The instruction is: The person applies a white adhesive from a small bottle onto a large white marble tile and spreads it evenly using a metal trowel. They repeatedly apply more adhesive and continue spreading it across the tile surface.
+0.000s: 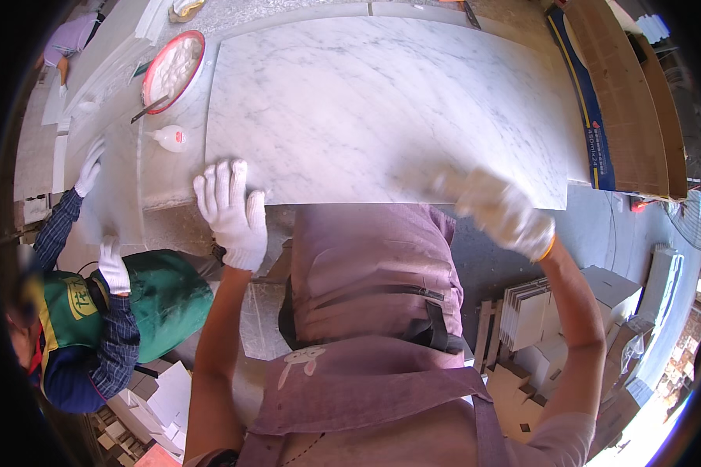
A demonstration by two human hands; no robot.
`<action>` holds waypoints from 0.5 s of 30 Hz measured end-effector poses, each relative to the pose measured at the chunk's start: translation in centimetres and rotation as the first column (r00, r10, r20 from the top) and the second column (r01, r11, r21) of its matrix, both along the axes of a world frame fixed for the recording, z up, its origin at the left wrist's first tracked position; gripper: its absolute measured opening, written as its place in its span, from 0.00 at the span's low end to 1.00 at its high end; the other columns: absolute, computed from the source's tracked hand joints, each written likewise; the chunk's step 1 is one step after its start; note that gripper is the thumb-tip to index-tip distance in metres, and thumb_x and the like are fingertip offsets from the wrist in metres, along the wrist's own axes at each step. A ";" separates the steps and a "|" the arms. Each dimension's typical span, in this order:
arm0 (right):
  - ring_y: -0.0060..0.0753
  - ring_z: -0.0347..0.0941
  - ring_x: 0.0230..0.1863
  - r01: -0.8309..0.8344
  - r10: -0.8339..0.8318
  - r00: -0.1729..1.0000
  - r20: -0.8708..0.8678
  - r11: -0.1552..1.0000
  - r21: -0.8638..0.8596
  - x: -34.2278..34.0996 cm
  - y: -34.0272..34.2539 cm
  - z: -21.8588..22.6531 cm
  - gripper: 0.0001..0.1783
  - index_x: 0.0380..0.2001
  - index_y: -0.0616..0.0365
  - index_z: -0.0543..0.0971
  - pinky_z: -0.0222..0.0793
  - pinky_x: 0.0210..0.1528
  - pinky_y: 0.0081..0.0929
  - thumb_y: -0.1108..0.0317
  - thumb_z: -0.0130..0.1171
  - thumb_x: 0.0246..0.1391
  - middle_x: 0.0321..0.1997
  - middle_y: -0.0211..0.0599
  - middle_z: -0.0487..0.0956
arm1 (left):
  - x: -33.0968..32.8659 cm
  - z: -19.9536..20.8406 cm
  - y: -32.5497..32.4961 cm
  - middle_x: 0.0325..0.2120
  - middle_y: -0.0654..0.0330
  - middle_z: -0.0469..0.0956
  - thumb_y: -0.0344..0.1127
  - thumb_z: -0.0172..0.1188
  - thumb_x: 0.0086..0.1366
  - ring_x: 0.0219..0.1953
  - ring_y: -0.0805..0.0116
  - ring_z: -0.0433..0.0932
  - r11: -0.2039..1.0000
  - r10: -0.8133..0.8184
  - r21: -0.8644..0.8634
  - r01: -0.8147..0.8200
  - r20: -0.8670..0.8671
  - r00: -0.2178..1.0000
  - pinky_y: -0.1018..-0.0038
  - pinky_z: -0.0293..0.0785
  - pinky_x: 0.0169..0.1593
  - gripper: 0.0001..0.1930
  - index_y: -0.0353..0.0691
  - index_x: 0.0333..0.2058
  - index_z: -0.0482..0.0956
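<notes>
A large white marble slab (350, 101) with grey veins lies flat in front of me. My left hand (231, 210), in a white knit glove, rests with its fingers stretched out at the slab's near left corner. Over the near right edge is my right hand (506, 214), also gloved and smeared by motion. Its fingers point left across the marble, and the blur hides whether they hold anything. Left of the slab stand a red-rimmed bowl (200, 58) of white paste with a scraper (149, 109) in it, and a small white squeeze bottle (170, 138).
At left, a co-worker in a green apron (163, 300) has gloved hands at the same worktop. Another person (70, 40) is at the far left. Cardboard boxes (623, 86) stand along the right end. White cartons (526, 315) and a fan (687, 222) are at lower right.
</notes>
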State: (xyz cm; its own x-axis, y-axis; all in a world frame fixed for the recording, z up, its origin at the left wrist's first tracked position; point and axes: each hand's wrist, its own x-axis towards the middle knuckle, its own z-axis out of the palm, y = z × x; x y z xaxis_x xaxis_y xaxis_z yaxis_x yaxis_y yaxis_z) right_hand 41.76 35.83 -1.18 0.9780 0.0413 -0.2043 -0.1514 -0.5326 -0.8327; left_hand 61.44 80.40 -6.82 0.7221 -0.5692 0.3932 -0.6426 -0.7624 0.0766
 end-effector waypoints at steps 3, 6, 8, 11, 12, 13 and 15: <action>0.36 0.86 0.52 0.330 -0.334 0.943 -0.013 0.938 -0.107 1.2 -3.6 -1.5 0.29 0.75 0.51 0.75 0.82 0.52 0.38 0.67 0.51 0.74 0.74 0.41 0.79 | 2.0 0.8 0.7 0.61 0.45 0.81 0.36 0.57 0.72 0.67 0.40 0.75 0.983 -0.054 -0.178 0.046 -0.046 0.997 0.48 0.63 0.76 0.22 0.34 0.61 0.83; 0.41 0.85 0.43 0.459 -0.344 0.884 0.316 0.767 -0.448 4.5 -4.8 -3.5 0.29 0.75 0.47 0.75 0.79 0.46 0.39 0.64 0.52 0.74 0.56 0.49 0.85 | 3.7 0.5 0.5 0.59 0.45 0.83 0.35 0.56 0.74 0.65 0.42 0.77 0.975 -0.023 -0.222 0.020 -0.007 1.000 0.50 0.68 0.73 0.20 0.34 0.59 0.85; 0.45 0.84 0.39 0.449 -0.204 0.847 0.491 0.768 -0.457 6.0 -3.4 -3.8 0.29 0.75 0.44 0.75 0.79 0.43 0.40 0.64 0.54 0.73 0.46 0.53 0.87 | 4.0 0.0 0.1 0.57 0.46 0.85 0.35 0.55 0.76 0.64 0.43 0.78 0.983 0.034 -0.180 -0.026 0.039 0.999 0.51 0.69 0.72 0.19 0.34 0.57 0.86; 0.48 0.85 0.41 0.347 -0.132 0.881 0.454 0.832 -0.432 6.6 0.2 -3.6 0.32 0.76 0.42 0.74 0.80 0.43 0.41 0.68 0.58 0.70 0.44 0.56 0.85 | 3.7 -0.4 -0.3 0.58 0.48 0.85 0.37 0.55 0.77 0.64 0.44 0.78 0.977 0.075 -0.206 -0.063 0.053 0.996 0.51 0.69 0.72 0.19 0.36 0.58 0.87; 0.48 0.86 0.42 0.287 -0.140 0.938 0.318 0.828 -0.481 6.3 0.8 -3.2 0.32 0.76 0.41 0.74 0.80 0.44 0.41 0.70 0.59 0.70 0.44 0.56 0.84 | 3.6 -0.4 -0.4 0.58 0.48 0.85 0.37 0.56 0.76 0.65 0.44 0.78 0.970 0.084 -0.234 -0.074 0.032 0.996 0.51 0.69 0.72 0.19 0.36 0.58 0.87; 0.48 0.86 0.43 0.215 -0.086 0.955 0.285 0.860 -0.463 6.4 0.7 -3.0 0.33 0.76 0.42 0.75 0.81 0.44 0.40 0.70 0.60 0.69 0.45 0.55 0.84 | 3.5 -0.4 -0.5 0.58 0.48 0.85 0.37 0.55 0.76 0.65 0.44 0.78 0.974 0.080 -0.216 -0.067 0.052 0.995 0.51 0.69 0.72 0.19 0.36 0.58 0.87; 0.45 0.87 0.46 0.181 -0.111 0.981 0.160 0.825 -0.535 6.6 0.0 -2.9 0.34 0.76 0.44 0.75 0.82 0.45 0.39 0.72 0.62 0.68 0.47 0.53 0.84 | 3.3 -0.3 -0.5 0.58 0.48 0.85 0.37 0.55 0.76 0.65 0.44 0.78 0.972 0.096 -0.218 -0.089 0.024 0.995 0.51 0.69 0.72 0.19 0.36 0.57 0.87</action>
